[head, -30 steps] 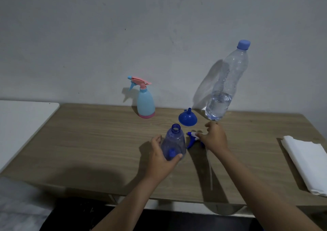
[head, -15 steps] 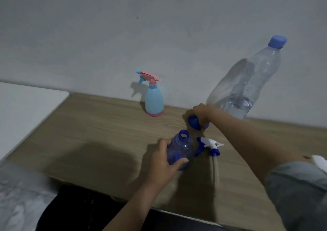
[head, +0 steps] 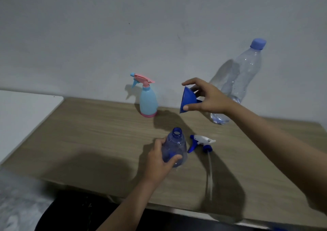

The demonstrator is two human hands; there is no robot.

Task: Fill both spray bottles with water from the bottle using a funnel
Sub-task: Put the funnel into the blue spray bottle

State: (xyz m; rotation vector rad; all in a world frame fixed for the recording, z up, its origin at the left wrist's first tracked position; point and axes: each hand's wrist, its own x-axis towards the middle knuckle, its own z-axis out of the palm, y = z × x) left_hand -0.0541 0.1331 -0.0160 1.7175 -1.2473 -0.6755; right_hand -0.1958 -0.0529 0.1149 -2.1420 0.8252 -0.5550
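Two hands at a wooden tabletop (head: 92, 133), one steadying an open spray bottle, the other lifting a funnel.

Low in the centre of the frame, the left hand (head: 156, 161) wraps its fingers and thumb around a clear blue spray bottle (head: 175, 150) that stands upright on the tabletop with its neck uncapped. Just right of it lies its blue and white spray head (head: 200, 142), its thin tube trailing toward the bottom of the frame. Above, in mid-frame, the right hand (head: 208, 98) pinches a blue funnel (head: 188, 99) by the rim, holding it in the air, tilted on its side. Behind that hand, at the right, stands a large clear water bottle (head: 242, 78) with a blue cap, water low inside. To the left of the funnel, near the wall, a light blue spray bottle with a pink head (head: 148, 101) stands upright.
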